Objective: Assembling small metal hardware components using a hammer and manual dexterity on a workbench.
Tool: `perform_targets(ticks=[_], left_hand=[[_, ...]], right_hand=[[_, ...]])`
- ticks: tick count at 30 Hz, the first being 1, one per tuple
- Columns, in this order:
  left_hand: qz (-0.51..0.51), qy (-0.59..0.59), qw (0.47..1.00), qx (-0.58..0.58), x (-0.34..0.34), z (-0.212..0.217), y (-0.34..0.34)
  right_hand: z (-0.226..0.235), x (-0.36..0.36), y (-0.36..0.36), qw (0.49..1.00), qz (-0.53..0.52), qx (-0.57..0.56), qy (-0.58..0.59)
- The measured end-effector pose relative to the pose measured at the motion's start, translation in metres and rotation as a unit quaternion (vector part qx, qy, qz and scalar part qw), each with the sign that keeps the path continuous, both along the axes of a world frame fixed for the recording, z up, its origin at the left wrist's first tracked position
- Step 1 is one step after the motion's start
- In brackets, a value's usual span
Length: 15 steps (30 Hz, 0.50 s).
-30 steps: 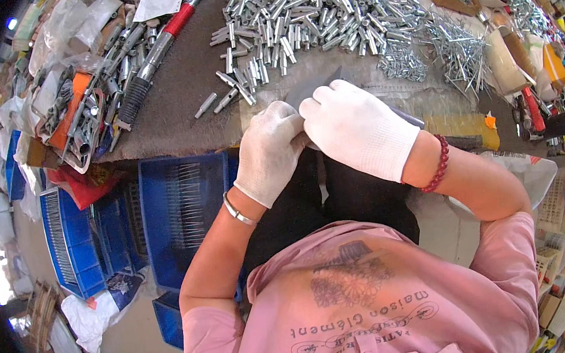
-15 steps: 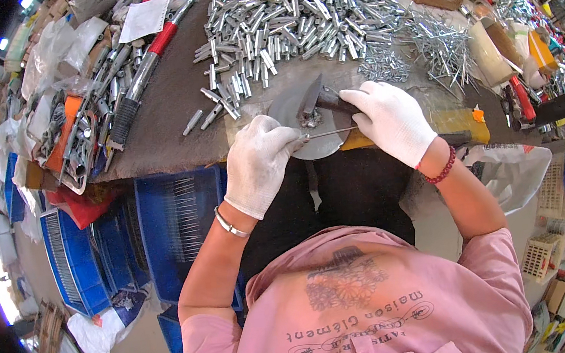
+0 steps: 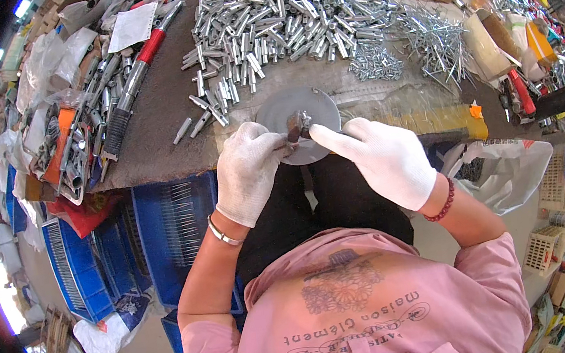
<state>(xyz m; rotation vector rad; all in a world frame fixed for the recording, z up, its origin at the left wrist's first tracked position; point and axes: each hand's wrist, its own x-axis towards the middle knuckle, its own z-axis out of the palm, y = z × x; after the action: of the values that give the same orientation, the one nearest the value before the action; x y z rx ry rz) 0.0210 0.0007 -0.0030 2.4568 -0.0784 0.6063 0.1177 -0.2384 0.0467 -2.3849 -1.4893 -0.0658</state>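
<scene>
A round grey metal disc (image 3: 268, 112) lies at the bench's near edge, with a small cluster of shiny metal bits (image 3: 304, 119) at its middle. My left hand (image 3: 252, 173), in a white glove, pinches a small metal part at the disc's near left rim; the fingers mostly hide it. The dark head of a hammer (image 3: 294, 128) stands over the disc, just beyond those fingertips. My right hand (image 3: 385, 158), also gloved, is closed at the disc's right side with its index finger stretched toward the hammer head. The hammer's handle is hidden by this hand.
Beyond the disc spreads a big pile of silvery metal tubes (image 3: 279, 27). Small metal pieces (image 3: 375, 63) and thin pins (image 3: 436, 44) lie right of it. Tools and plastic bags crowd the left, including a red-and-black bar (image 3: 138, 71). Blue crates (image 3: 156, 226) stand below the bench.
The hammer has swung from lying across the disc to standing over its near middle. My right hand has come down and left, and the thin rod between my hands no longer shows.
</scene>
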Motion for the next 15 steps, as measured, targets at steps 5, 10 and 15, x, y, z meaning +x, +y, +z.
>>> perform_targets(ticks=[5,10,15], left_hand=[[-0.003,-0.008,1.000,-0.028,0.000,-0.003,-0.001],[-0.006,-0.006,0.999,-0.041,-0.002,-0.003,-0.001],[-0.004,0.033,0.999,-0.038,-0.001,-0.003,0.002]], right_hand=[[0.008,-0.001,0.000,0.998,0.002,0.055,-0.027],[-0.002,-0.011,-0.006,0.998,-0.003,0.056,-0.018],[-0.012,-0.003,-0.004,0.998,-0.039,0.044,0.001]])
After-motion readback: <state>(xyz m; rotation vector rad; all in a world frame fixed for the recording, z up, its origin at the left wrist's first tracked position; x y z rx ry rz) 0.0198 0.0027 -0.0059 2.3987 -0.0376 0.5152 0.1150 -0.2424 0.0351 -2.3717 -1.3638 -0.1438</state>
